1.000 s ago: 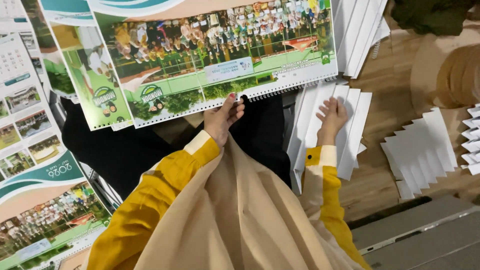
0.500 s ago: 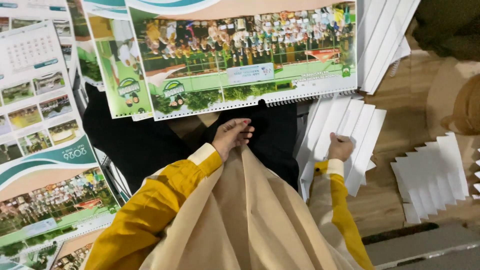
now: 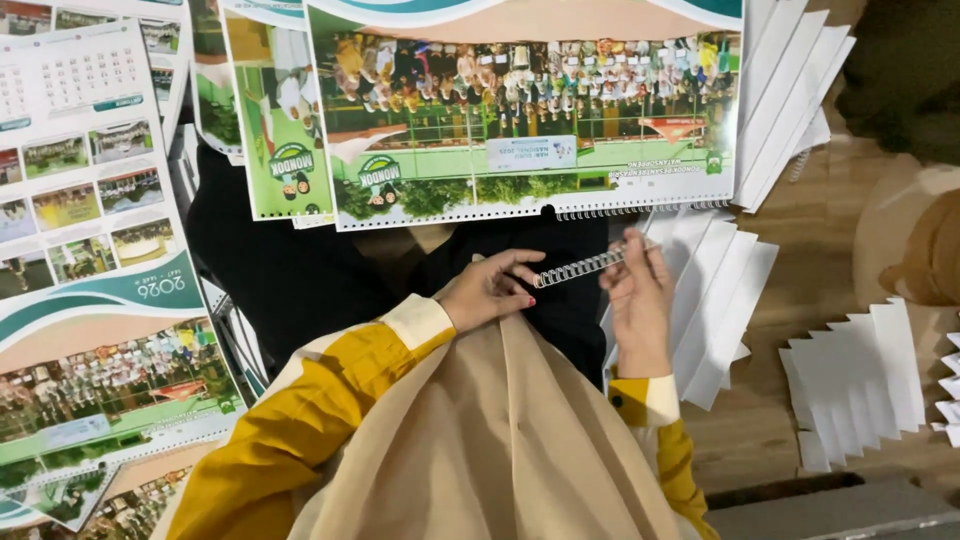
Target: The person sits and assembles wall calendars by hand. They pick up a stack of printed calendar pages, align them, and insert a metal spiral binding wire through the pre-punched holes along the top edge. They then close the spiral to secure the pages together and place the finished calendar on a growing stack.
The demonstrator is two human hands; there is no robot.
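Over the lap: wire binding coil (image 3: 583, 267) was held level between both hands.
Left hand (image 3: 487, 291): fingers pinched one coil end.
Right hand (image 3: 638, 295): fingers clamped the other, steadying it below the calendar (image 3: 520, 110).

A pale rectangular banner sign (image 3: 545, 152) sits mid-photo on the green calendar sheet (image 3: 520, 110) ahead.
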